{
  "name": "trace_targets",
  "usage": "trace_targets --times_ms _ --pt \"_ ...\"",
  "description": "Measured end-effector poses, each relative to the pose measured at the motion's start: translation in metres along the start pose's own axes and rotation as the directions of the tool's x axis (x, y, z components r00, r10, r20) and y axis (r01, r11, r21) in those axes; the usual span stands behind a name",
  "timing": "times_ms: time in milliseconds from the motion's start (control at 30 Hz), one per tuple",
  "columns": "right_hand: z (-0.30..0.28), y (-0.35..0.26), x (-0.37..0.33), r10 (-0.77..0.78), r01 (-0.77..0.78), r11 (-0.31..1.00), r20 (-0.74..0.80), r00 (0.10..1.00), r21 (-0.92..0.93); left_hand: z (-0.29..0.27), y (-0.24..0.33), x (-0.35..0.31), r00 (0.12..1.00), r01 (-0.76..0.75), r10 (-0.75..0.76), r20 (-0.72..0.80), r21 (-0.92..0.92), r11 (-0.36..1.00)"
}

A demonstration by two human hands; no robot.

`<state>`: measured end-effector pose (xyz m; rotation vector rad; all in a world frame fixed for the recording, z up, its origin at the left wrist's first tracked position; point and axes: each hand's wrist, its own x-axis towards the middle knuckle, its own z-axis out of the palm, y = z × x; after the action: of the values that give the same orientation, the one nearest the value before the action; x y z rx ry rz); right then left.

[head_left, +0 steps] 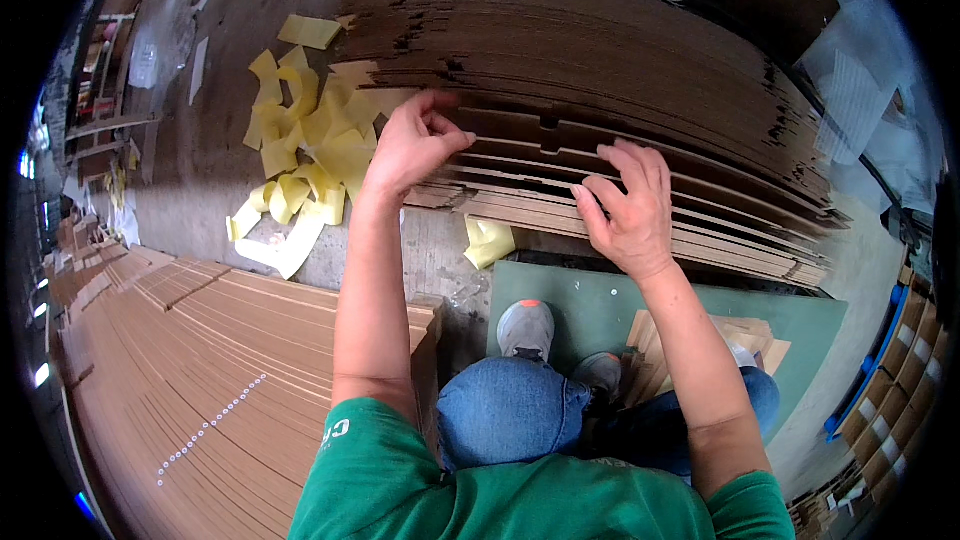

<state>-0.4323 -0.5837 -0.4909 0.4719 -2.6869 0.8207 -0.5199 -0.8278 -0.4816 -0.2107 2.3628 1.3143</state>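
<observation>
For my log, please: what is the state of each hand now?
Left hand: half-curled at the cardboard sheets; grip cannot be told.
Right hand: open above them.

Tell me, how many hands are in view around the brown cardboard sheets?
2. The left hand is toward the left end of the cardboard sheets; the right hand is farther right, its fingers near their edges. Neither is hidden.

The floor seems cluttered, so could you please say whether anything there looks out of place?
Yes: curled yellow strips lie in a loose tangle by the left end of the far cardboard; they look odd, strewn like scrap rather than stacked.
</observation>
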Motion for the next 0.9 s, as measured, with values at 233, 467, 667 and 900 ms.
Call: trace_targets --times_ms 233,467,667,900 --pt "0.004 -0.003 -0.011 0.148 -0.151 0.986 0.045 0.988 0.073 0.022 0.010 0.001 0.972 0.002 0.048 -0.230 0.212 0.977" --pt "0.000 -0.007 -0.001 0.058 -0.047 0.987 0.066 0.996 -0.153 0.018 -0.006 -0.001 0.968 -0.056 0.099 -0.230 0.185 0.981" --pt "0.005 0.004 0.011 0.038 -0.015 0.976 0.105 0.994 -0.216 0.022 0.006 -0.010 0.953 -0.056 0.113 -0.282 0.202 0.978" --pt "0.005 -0.001 0.009 0.059 -0.042 0.985 0.096 0.994 -0.168 0.025 0.005 -0.016 0.915 -0.129 0.201 -0.349 0.219 0.967"
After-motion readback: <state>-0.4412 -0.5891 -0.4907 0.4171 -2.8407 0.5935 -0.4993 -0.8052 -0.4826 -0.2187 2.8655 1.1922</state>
